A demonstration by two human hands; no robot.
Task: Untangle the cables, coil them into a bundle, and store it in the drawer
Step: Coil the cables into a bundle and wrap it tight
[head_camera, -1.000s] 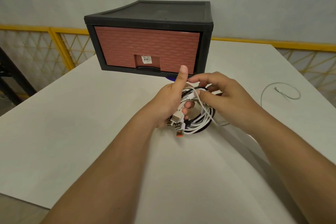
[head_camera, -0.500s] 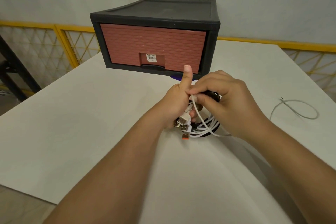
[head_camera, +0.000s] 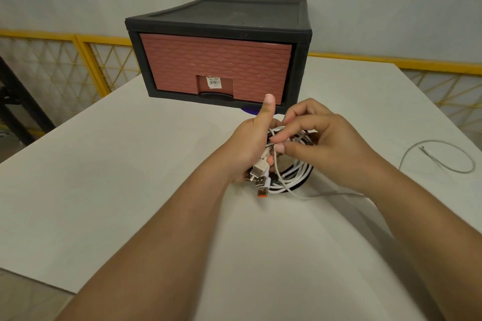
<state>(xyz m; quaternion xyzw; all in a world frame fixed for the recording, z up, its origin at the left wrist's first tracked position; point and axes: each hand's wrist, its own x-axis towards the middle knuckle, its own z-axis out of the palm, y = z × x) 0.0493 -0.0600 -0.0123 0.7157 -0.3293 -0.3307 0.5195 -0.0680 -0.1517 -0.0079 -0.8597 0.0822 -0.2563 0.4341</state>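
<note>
A coil of white and black cables [head_camera: 294,176] sits just above the white table in front of the drawer unit. My left hand [head_camera: 250,148] grips the coil's left side, thumb sticking up, with several USB plugs [head_camera: 259,177] poking out below its fingers. My right hand [head_camera: 318,138] pinches a thin white cable strand [head_camera: 280,177] over the top of the coil. That strand trails right across the table to a loose loop [head_camera: 438,156]. The drawer unit [head_camera: 216,52] has a black frame and a brick-red drawer front [head_camera: 214,65], which is closed.
The white table [head_camera: 117,177] ends at a near-left edge and a right edge. A yellow mesh railing [head_camera: 78,60] runs behind it on both sides, below a grey wall. Something small and purple [head_camera: 250,111] shows under the drawer unit's front.
My right hand has carried the thin white strand around over the top of the coil. The left hand keeps its grip. The camera view has shifted, so the drawer sits further right.
</note>
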